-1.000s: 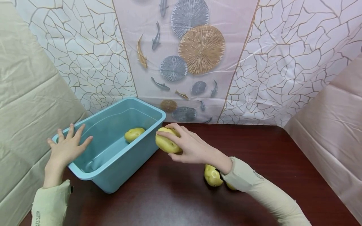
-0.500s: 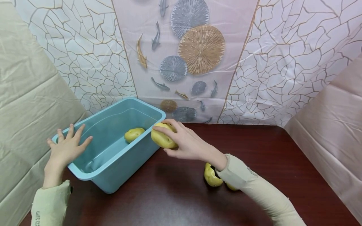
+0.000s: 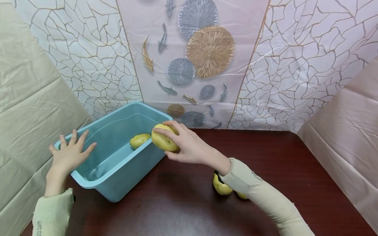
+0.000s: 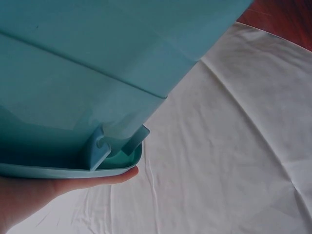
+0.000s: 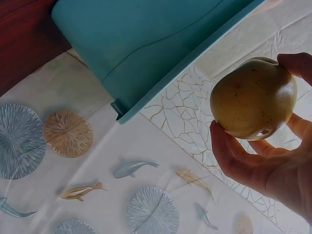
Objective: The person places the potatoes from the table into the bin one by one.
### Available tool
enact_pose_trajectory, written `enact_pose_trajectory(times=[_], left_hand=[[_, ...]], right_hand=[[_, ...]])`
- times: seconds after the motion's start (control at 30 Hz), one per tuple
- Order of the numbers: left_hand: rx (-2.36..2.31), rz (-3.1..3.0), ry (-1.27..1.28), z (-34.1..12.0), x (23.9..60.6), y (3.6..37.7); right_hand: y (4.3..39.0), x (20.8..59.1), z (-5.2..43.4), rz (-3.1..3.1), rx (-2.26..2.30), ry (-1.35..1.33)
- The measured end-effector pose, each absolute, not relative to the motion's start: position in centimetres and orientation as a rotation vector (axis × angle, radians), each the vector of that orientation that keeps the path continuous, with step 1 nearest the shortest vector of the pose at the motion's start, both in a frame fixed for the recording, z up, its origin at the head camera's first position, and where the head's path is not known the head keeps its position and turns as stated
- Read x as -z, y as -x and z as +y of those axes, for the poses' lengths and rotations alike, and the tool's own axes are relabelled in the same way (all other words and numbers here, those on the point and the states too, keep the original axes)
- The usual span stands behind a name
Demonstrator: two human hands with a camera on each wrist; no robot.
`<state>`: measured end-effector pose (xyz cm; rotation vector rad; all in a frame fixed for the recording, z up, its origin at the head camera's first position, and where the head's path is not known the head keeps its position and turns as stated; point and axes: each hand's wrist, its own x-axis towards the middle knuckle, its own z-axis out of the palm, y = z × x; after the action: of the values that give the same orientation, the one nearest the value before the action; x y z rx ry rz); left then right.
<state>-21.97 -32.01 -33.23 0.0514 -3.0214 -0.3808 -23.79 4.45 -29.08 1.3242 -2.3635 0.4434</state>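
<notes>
While it hangs over the near rim of the light-blue rectangular plastic tub (image 3: 118, 170), just left of the frame's centre, the yellow-brown speckled potato (image 3: 163, 141) is wrapped by the curled fingers and thumb of the right hand (image 3: 189, 147); the right wrist view shows the same potato (image 5: 253, 99) cradled from below by that hand (image 5: 265, 163). A second, smaller yellow potato (image 3: 140, 140) already lies on the tub floor, just beyond the held one. The left hand (image 3: 69, 155) rests flat, fingers spread, on the tub's left rim in the lower left, gripping nothing; from the left wrist view only a fingertip (image 4: 117, 175) shows under the rim's lip. Two more yellow potatoes (image 3: 221, 186) sit on the dark red-brown wooden bench (image 3: 265, 157) at lower centre, partly hidden by the pale sleeve (image 3: 260, 193). Judging from this, the held potato sits right at the rim's edge, so letting go here could bounce it off the wall onto the bench, and the sleeve could nudge the two below.
</notes>
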Motion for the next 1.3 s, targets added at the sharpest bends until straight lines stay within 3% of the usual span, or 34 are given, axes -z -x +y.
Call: enact_pose_trajectory(times=[1.3], left_hand=[[0.374,-3.042,-0.039,-32.1,33.1,22.0]], right_hand=[[25.4,27.6,0.8,-2.284,-0.414,-1.324]])
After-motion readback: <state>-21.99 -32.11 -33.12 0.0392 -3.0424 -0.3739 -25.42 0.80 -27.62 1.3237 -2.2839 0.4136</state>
